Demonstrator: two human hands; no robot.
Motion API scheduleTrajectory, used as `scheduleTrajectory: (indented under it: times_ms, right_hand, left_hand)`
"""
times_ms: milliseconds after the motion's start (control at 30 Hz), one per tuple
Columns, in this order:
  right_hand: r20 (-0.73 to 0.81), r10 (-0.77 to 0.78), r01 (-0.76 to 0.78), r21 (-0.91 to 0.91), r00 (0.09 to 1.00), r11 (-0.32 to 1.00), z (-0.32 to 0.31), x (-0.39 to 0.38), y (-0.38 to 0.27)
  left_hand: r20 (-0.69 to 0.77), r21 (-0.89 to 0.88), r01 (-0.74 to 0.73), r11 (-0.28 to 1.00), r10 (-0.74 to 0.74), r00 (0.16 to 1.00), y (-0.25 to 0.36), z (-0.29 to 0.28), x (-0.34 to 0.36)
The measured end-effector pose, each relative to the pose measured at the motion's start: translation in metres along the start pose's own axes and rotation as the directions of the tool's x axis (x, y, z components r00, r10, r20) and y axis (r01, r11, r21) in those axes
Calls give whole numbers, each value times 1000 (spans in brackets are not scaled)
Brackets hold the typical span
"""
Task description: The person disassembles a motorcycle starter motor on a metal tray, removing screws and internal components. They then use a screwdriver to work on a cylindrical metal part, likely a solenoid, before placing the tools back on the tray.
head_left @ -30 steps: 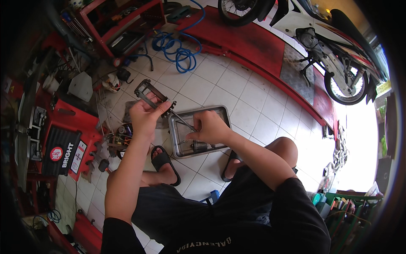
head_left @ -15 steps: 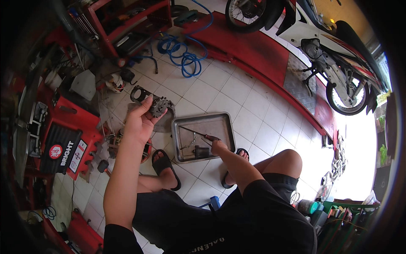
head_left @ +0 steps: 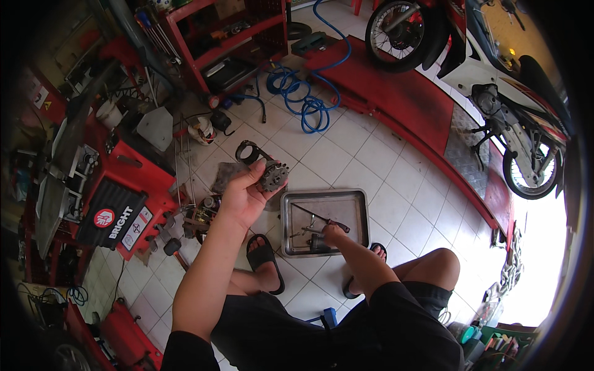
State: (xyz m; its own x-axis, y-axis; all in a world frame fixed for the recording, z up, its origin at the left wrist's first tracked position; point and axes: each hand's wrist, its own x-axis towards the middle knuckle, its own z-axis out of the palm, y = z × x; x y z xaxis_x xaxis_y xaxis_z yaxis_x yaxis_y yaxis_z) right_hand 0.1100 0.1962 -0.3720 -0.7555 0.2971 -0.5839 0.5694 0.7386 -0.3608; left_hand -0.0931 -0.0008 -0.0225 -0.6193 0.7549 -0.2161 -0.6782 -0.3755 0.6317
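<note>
My left hand (head_left: 241,196) is closed around a dark metal machine part (head_left: 273,177) with a toothed round end and an open ring at its other end, held up left of the tray. In front of me a steel tray (head_left: 286,213) lies on the floor. My right hand (head_left: 334,235) reaches over its right half, fingers curled; what they grip, if anything, is hidden. Close by that hand lie a screwdriver (head_left: 339,226) with a dark red handle and a dark cylindrical part (head_left: 318,242). Small metal pieces (head_left: 298,234) rest further left in the tray.
A red ramp (head_left: 396,99) runs along the far right, with a motorcycle (head_left: 489,102) on it. A coiled blue hose (head_left: 314,114) lies on the tiles beyond the tray. A red machine (head_left: 139,179) stands left. A red shelf (head_left: 232,46) is at the back.
The whole view has shifted, so everything sits further right and lower. The left hand's machine part has turned, showing its ring more openly. My right hand has moved slightly further into the tray.
</note>
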Motion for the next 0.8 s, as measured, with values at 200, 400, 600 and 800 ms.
scheduleTrajectory:
  times_ms: [200, 400, 600, 800]
  right_hand:
    - [-48, -320, 309, 429, 946, 849, -113, -35, -47]
    - [-162, -629, 298, 948, 761, 116, -250, -189, -115]
    - [-377, -494, 441, 898, 783, 13, -242, -232, -128]
    - [-515, -463, 523, 843, 722, -121, -238, -244, -135]
  left_hand:
    - [151, 307, -246, 920, 208, 966, -14, 18, 1]
    - [353, 458, -340, 821, 183, 918, -30, 58, -21]
    - [452, 440, -386, 811, 172, 875, -51, 66, -32]
    - [522, 433, -453, 779, 193, 831, -49, 71, -40]
